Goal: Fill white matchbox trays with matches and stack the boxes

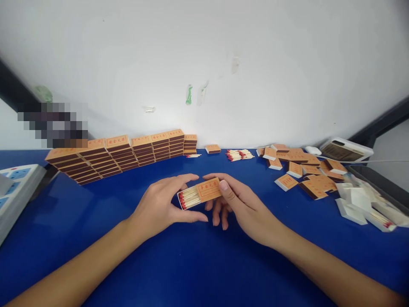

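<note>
A half-open matchbox (208, 190) is held tilted over the blue table in my right hand (244, 202), its thumb on the orange printed sleeve and a finger along the far edge. From the sleeve's left end the white tray sticks out, filled with red-tipped matches (189, 198). My left hand (162, 200) curves around that tray end, thumb and forefinger apart on either side of it. Whether its palm or hidden fingers touch the tray I cannot tell.
A long row of stacked matchboxes (143, 149) lines the back left. Loose matches (239, 154) and a single matchbox (213, 149) lie at the back. At right are scattered orange sleeves (295, 169), white trays (358, 200) and a phone (377, 187). A power strip (19, 183) sits left.
</note>
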Demonstrator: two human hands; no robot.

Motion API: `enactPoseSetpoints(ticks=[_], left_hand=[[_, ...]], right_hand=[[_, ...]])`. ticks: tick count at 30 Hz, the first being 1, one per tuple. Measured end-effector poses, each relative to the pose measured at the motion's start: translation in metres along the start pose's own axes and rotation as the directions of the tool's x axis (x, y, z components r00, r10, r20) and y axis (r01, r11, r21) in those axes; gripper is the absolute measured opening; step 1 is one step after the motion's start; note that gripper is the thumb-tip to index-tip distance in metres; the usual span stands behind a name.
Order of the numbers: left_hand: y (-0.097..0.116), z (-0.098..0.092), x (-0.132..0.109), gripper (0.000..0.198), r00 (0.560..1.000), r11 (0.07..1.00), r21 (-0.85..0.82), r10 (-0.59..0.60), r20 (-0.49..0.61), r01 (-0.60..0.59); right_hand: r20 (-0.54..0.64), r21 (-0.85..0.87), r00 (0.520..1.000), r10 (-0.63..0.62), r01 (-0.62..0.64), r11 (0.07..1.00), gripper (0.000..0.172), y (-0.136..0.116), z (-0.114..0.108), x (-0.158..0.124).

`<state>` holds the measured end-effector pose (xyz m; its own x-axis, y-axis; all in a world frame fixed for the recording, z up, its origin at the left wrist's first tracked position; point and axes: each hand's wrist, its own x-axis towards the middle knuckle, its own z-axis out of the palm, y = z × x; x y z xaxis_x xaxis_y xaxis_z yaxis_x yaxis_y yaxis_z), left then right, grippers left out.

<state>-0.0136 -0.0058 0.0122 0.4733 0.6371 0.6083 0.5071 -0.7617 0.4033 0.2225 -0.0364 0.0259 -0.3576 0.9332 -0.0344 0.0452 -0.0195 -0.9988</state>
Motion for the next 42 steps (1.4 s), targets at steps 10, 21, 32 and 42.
enactPoseSetpoints(ticks=[10,21,32,42], left_hand=[[0.006,-0.002,0.001,0.099,0.997,1.0,0.001,0.004,0.08,-0.004],[0.013,-0.004,0.005,0.075,0.927,0.933,-0.148,-0.29,0.237,0.329],[0.006,0.003,0.013,0.046,0.737,0.501,-0.543,-0.506,0.448,0.675],[0.013,-0.002,0.015,0.041,0.706,0.502,-0.497,-0.533,0.467,0.708]], right_hand=[[0.044,-0.04,0.998,0.033,-0.032,0.999,0.062,0.0,0.003,0.0],[-0.073,-0.139,0.992,-0.099,0.089,0.986,0.053,0.003,0.001,-0.002],[-0.154,0.003,0.988,0.012,-0.012,1.0,0.058,0.007,-0.01,0.013],[-0.139,0.026,0.99,0.038,-0.035,0.999,0.056,0.01,-0.005,0.011]])
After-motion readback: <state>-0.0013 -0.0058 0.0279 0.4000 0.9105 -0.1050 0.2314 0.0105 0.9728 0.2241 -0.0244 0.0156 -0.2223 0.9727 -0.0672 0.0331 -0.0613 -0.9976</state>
